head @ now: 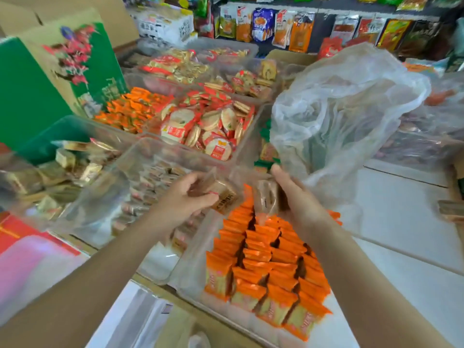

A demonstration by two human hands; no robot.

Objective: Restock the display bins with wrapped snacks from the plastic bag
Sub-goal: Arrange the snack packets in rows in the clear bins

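A snack shop is filling the frame, with clear plastic display bins (140,156) crowding a counter and hanging foil packets (261,25) lining the back wall along the top. At centre, the left hand (185,197) is curling its fingers and thumb around a small brown wrapped snack with a tan label (221,194); the label's dark print is too blurred to read. Just beside it, the right hand (298,197) is gripping the lower edge of a thin, translucent plastic bag (344,114), which is billowing up toward the upper right; brown wrapped pieces are showing against the palm, though whether they lie inside the bag cannot be told. Directly beneath both hands, rows of orange-wrapped square snacks (271,270) are standing packed in a clear bin. Above the grip, round crackers in red-and-white wrappers (208,126) are lying heaped in another bin. At upper left, a green and tan printed cardboard box (62,71) is standing.
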